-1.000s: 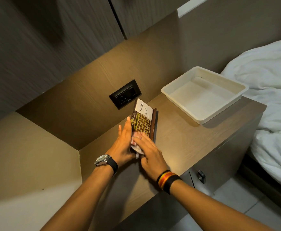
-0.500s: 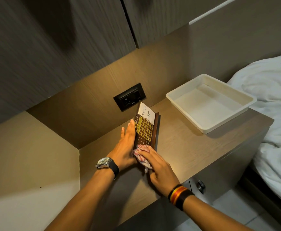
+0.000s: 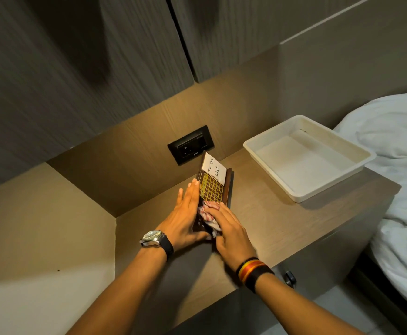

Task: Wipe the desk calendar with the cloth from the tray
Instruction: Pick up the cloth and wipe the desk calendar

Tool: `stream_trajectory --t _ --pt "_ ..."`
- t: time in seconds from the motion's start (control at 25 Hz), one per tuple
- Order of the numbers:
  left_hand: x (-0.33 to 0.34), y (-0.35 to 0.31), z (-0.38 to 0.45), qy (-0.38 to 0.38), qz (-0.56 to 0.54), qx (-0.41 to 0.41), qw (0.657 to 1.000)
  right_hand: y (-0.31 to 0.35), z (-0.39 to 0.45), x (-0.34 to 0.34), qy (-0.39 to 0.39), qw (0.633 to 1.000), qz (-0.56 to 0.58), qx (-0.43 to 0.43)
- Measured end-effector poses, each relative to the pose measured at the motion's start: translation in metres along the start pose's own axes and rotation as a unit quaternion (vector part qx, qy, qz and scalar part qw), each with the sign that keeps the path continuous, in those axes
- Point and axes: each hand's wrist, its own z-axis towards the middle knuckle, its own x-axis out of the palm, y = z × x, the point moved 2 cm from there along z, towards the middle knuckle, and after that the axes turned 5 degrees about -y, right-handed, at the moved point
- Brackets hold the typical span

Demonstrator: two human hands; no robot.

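Note:
A dark wooden desk calendar (image 3: 212, 187) with a gold date grid and a white "To Do List" note stands tilted on the bedside cabinet top (image 3: 265, 221). My left hand (image 3: 185, 213), fingers flat and extended, braces the calendar's left side. Pressed against the lower part of the calendar's face is a red-and-white striped cloth (image 3: 208, 215), gripped by my right hand (image 3: 231, 233). The calendar's bottom end is hidden behind both hands. The white tray (image 3: 337, 189) stands at the back right of the cabinet with nothing in it.
A black wall socket (image 3: 190, 145) sits just behind the calendar. A bed with white bedding (image 3: 400, 165) lies to the right of the cabinet. A drawer knob (image 3: 290, 278) shows on the cabinet front below my right wrist.
My right hand has kept rubbing the cloth on the calendar's lower face, shifting slightly along it. The left hand stays against the calendar's side. The camera view has shifted a little.

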Motion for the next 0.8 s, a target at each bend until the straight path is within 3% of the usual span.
stream_trajectory --t 0.08,0.24,0.4,0.64,0.8 --pt "0.000 0.000 -0.002 -0.003 -0.004 -0.004 1.000 0.010 0.001 0.004 0.002 0.999 0.021 0.025" --pt "0.000 -0.002 -0.003 -0.008 -0.012 -0.007 1.000 0.001 -0.027 -0.011 0.057 0.997 0.024 -0.056" --pt "0.002 -0.006 0.001 -0.011 -0.029 -0.021 0.999 0.017 0.019 -0.006 -0.010 0.999 0.014 0.041" --pt "0.006 -0.007 -0.002 -0.018 -0.036 -0.028 0.999 -0.004 -0.031 -0.019 0.044 0.997 -0.015 -0.054" --pt "0.003 -0.012 0.005 -0.009 -0.018 -0.034 0.999 0.014 0.013 -0.009 -0.031 0.998 -0.009 0.059"
